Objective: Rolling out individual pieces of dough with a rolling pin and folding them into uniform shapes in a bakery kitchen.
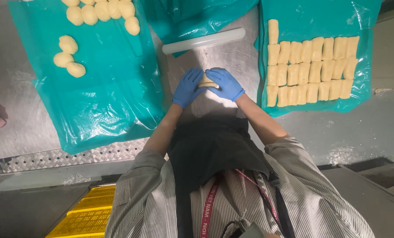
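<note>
Right now, from the head view, we have both gloved hands on one small piece of dough (207,81) on the steel desk (223,57): our left hand (188,87) and right hand (224,83) are each closed loosely on it from either side. We judge this as the rolling or folding step. Just beyond the grip lies a white rolling pin (203,41). Right of it sit rows of shaped pieces (311,66) on teal plastic; left, round dough balls (69,55).
</note>
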